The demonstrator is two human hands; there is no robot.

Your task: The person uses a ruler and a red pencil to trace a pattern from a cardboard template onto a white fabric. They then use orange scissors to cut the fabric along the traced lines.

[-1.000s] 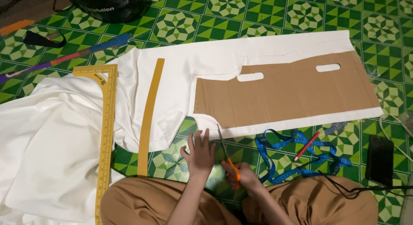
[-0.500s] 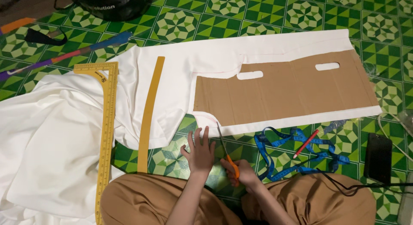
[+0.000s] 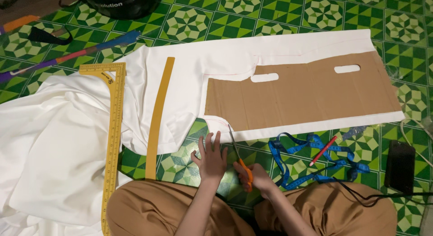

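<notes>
White fabric (image 3: 189, 78) lies spread over the green patterned floor, with a long brown cardboard pattern (image 3: 306, 94) on top of it. My right hand (image 3: 257, 176) grips orange-handled scissors (image 3: 239, 159) whose blades point up into the fabric's near edge, just below the pattern's left corner. My left hand (image 3: 209, 157) rests flat on the floor, fingers spread, fingertips at the fabric edge just left of the blades.
A yellow L-square ruler (image 3: 112, 128) and a curved yellow ruler (image 3: 158, 119) lie on the fabric at left. A blue measuring tape (image 3: 306, 157), a red pencil (image 3: 322, 151) and a black phone (image 3: 399, 166) with cable sit at right. A dark helmet (image 3: 117, 4) is at the top.
The view shifted slightly. The scissors and both hands stay at the fabric's near edge, with the blades a little further into the cloth.
</notes>
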